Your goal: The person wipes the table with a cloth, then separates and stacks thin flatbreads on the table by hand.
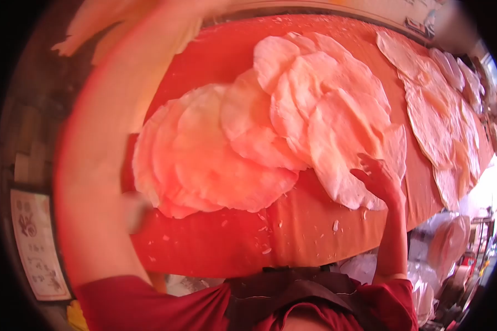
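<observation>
Thin, round, floppy sheets that look like flatbread [215,154] lie overlapped in a fan across the red cloth [226,243]. A looser, folded heap of the same sheets [326,99] covers their right end. My right hand [378,177] is over the near right edge of that heap, fingers spread; I cannot tell whether it presses on it. My left arm [99,182] sweeps up the left side, smeared by motion, and my left hand [201,6] is blurred at the top edge. A pale, thin sheet-like shape [107,27] shows behind that arm; its link to the hand is unclear.
More thin sheets [439,116] lie along the right part of the table. Clear plastic bags [447,243] stand below its right edge. A framed sign with writing [38,243] is at the lower left. Small crumbs are scattered over the cloth.
</observation>
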`<state>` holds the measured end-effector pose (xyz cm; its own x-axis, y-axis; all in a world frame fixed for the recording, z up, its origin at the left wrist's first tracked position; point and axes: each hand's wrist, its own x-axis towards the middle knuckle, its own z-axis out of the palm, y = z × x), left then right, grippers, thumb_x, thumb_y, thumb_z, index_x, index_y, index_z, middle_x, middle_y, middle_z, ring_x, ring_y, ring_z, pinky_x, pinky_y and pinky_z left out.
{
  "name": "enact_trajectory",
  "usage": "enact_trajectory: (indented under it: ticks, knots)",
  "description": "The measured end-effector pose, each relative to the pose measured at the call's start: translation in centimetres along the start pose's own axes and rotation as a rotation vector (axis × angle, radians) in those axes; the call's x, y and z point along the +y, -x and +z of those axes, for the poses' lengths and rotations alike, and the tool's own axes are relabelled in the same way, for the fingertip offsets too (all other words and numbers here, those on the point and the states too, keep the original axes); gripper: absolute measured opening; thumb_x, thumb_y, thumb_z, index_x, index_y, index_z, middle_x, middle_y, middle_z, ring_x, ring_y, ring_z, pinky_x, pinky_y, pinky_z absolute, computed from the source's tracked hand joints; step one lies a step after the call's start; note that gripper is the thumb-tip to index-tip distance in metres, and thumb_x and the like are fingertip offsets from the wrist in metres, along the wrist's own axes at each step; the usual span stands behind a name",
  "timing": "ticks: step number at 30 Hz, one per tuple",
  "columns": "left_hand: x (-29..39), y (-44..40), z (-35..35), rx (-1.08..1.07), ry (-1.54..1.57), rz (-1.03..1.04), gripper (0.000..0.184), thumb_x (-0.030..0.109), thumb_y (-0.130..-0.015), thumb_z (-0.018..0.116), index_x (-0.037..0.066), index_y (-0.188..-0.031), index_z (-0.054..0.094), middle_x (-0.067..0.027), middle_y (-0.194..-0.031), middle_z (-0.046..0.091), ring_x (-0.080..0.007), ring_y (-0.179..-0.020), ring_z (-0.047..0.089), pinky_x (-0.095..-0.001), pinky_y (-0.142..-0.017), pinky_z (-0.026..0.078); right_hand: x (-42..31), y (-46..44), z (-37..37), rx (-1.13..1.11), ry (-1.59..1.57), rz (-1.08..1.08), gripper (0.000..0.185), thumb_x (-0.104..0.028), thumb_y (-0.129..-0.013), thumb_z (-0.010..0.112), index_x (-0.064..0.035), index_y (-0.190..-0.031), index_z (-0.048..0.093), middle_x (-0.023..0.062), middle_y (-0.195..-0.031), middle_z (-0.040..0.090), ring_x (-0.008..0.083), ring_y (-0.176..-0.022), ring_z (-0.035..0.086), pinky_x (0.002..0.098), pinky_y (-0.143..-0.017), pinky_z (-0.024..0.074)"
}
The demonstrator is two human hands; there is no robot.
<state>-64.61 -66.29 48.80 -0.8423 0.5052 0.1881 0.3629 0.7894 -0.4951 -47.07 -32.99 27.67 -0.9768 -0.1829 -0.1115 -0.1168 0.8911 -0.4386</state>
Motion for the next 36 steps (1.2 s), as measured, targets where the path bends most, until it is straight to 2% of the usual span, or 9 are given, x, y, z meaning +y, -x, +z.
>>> enact_trajectory:
  ticks: [9, 13, 15, 20, 23, 25, 28, 31, 36]
  knots:
    - [26.9, 1.5, 19.1, -0.372, 0.558, 0.189, 0.022, 0.012, -0.068, 0.054, -0.001, -0.086, 0.057, -0.0191, -0.089, 0.056, -0.0325, -0.085, 0.054, -0.0367, -0.073, 0.044, -0.3, 2.0, 3.7, 0.002, -0.08, -0.22, 0.038, -0.028, -0.074, 0.057, -0.0006, -0.1, 0.053, 0.0178, -0.072, 0.057, 0.0318, -0.073, 0.056, 0.0379, -0.065, 0.0435]
    - [27.2, 2.0, 18.7, -0.465, 0.508, 0.16, 0.023, 0.012, -0.07, 0.056, -0.001, -0.089, 0.058, -0.0172, -0.094, 0.056, -0.032, -0.09, 0.053, -0.0357, -0.077, 0.044, -1.4, 0.7, 2.9, 0.051, -0.12, -0.226, 0.036, -0.023, -0.073, 0.058, -0.0006, -0.1, 0.052, 0.0183, -0.071, 0.057, 0.0325, -0.068, 0.056, 0.0377, -0.062, 0.0435]
    - [23.2, 2.5, 11.1, -0.63, 0.697, 0.113, 0.03, 0.015, -0.071, 0.056, -0.001, -0.096, 0.054, -0.0176, -0.099, 0.054, -0.0295, -0.097, 0.05, -0.0332, -0.081, 0.042, -3.4, -1.5, 1.9, 0.085, -0.061, -0.21, 0.038, -0.02, -0.071, 0.059, -0.0004, -0.103, 0.051, 0.0179, -0.082, 0.057, 0.0299, -0.076, 0.056, 0.0359, -0.067, 0.0441]
    - [29.1, 3.8, 28.8, 0.122, 1.505, -0.084, 0.059, 0.031, -0.062, 0.063, 0.004, -0.111, 0.045, -0.0165, -0.103, 0.053, -0.0258, -0.105, 0.045, -0.0339, -0.092, 0.03, -10.1, -11.2, 3.3, 0.425, 0.264, -0.294, 0.065, -0.011, -0.064, 0.059, -0.005, -0.122, 0.031, 0.015, -0.121, 0.041, 0.0293, -0.106, 0.044, 0.0405, -0.083, 0.0368]
    - [26.3, 5.4, 23.4, -0.057, 1.382, -0.219, 0.06, 0.032, -0.064, 0.062, 0.01, -0.117, 0.041, -0.0158, -0.11, 0.048, -0.0259, -0.107, 0.042, -0.038, -0.093, 0.028, -11.0, -16.4, 6.0, 0.378, 0.323, -0.336, 0.067, -0.015, -0.063, 0.063, -0.0055, -0.121, 0.031, 0.0142, -0.111, 0.045, 0.0304, -0.1, 0.045, 0.0439, -0.08, 0.0337]
    - [25.1, 7.3, 20.3, -0.085, 0.89, -0.077, 0.067, 0.031, -0.064, 0.063, 0.01, -0.121, 0.036, -0.0155, -0.114, 0.045, -0.0271, -0.109, 0.038, -0.0391, -0.092, 0.027, -12.0, -16.6, 5.0, 0.142, 0.275, -0.265, 0.074, -0.016, -0.06, 0.065, -0.0053, -0.123, 0.028, 0.0146, -0.11, 0.044, 0.0314, -0.099, 0.045, 0.0451, -0.08, 0.0331]
    - [25.5, 8.2, 20.3, -0.3, 1.143, -0.196, 0.083, 0.027, -0.062, 0.066, 0.004, -0.128, 0.02, -0.0168, -0.126, 0.029, -0.0247, -0.115, 0.032, -0.0336, -0.09, 0.032, -12.4, -16.8, 5.6, 0.1, 0.243, -0.263, 0.081, -0.019, -0.057, 0.069, -0.0054, -0.124, 0.025, 0.0153, -0.109, 0.044, 0.0325, -0.099, 0.044, 0.0464, -0.081, 0.0318]
    - [26.6, 9.6, 19.2, 0.024, 1.102, -0.44, 0.08, 0.029, -0.063, 0.064, 0.004, -0.127, 0.023, -0.0209, -0.125, 0.027, -0.0356, -0.113, 0.03, -0.045, -0.093, 0.025, -12.3, -17.5, 7.3, 0.15, 0.343, -0.295, 0.083, -0.022, -0.057, 0.069, -0.0057, -0.125, 0.025, 0.0155, -0.107, 0.045, 0.0331, -0.1, 0.044, 0.048, -0.081, 0.0327]
    - [29.5, 12.7, 22.5, 0.422, 1.432, -0.439, 0.07, 0.02, -0.067, 0.058, 0.001, -0.125, 0.024, -0.0273, -0.13, 0.016, -0.038, -0.121, 0.019, -0.0487, -0.096, 0.021, -12.0, -16.9, 9.2, 0.278, 0.519, -0.362, 0.067, -0.019, -0.066, 0.059, -0.0056, -0.124, 0.028, 0.0192, -0.102, 0.046, 0.0358, -0.095, 0.046, 0.0506, -0.077, 0.0347]
